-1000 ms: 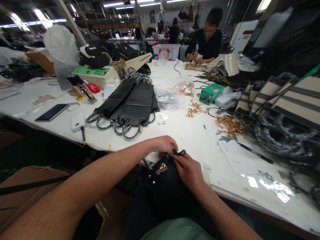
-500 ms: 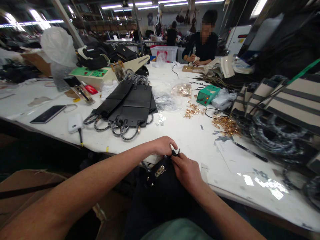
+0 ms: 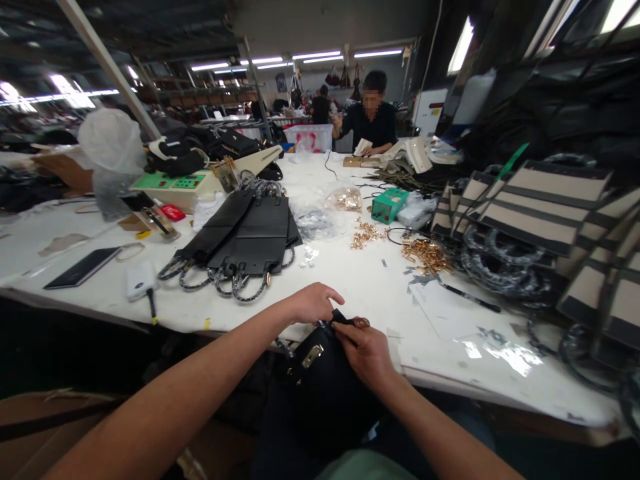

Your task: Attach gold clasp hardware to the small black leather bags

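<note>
A black handbag (image 3: pixel 327 380) rests on my lap against the table's front edge, a gold metal clasp (image 3: pixel 313 355) on its side facing up. My left hand (image 3: pixel 316 303) is at the bag's top edge, its index finger stretched forward and the other fingers bent down, partly hidden. On the right side of the same edge, my right hand (image 3: pixel 369 350) pinches the bag between thumb and fingers. By its knuckles shows a small brown loop (image 3: pixel 361 323), too small to name. A wrapped handle (image 3: pixel 284 347) sticks out at the bag's left.
Black bag panels (image 3: pixel 257 233) with wrapped handles lie ahead on the white table (image 3: pixel 345 280). Gold fittings (image 3: pixel 425 255), a green box (image 3: pixel 389 205) and a pen (image 3: pixel 470 297) are to the right, beside striped bags (image 3: pixel 540 193). A phone (image 3: pixel 83 267) lies left. Someone sits opposite.
My view has turned up and to the right, so the table's things sit lower and further left. My left index finger has straightened somewhat. The brown loop now shows beside my right hand.
</note>
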### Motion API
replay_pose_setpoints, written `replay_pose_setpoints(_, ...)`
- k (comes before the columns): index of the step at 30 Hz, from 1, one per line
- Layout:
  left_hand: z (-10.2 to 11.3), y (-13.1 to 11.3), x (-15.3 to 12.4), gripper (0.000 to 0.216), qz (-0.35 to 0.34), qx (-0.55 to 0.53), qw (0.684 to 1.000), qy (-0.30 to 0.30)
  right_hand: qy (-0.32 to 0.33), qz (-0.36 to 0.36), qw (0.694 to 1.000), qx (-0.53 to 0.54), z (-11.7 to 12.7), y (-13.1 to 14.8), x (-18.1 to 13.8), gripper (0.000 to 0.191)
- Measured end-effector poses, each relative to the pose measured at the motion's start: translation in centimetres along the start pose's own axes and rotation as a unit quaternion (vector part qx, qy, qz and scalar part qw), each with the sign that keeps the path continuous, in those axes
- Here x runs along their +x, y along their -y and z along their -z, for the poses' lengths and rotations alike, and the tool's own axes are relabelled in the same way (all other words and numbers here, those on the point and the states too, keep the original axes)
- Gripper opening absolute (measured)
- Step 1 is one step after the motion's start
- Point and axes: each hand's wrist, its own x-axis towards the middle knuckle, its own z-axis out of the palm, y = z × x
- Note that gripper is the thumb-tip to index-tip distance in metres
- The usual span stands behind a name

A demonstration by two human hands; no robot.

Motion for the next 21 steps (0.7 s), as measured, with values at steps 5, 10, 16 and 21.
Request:
replay_pose_setpoints(5, 0.1, -1.9, -1.1, 0.065, -0.029, 0.063, 0.997, -0.023, -0.005, 0.011, 0.999, -0.034, 1.3, 1.5, -0.5, 0.03)
replay_pose_setpoints(10, 1.4, -3.7, -2.3, 0.06, -0.045, 0.115, 0.992, -0.035, -0.041, 0.068, 0.997, -0.01, 3.7, 3.0, -2.8, 0.031)
replay_pose_setpoints(16, 0.7, -8.8, -5.5, 0.05, -0.153, 0.279, 0.945, -0.078, -0.052, -0.119, 0.986, 0.105, 6.8, 3.6, -3.6, 0.036)
replay_pose_setpoints(21, -1.0, -13.4, -9.0, 0.041, -0.262, 0.436, 0.844, -0.173, 0.029, -0.146, 0.947, 0.283, 8.3, 4.6, -4.0, 0.044)
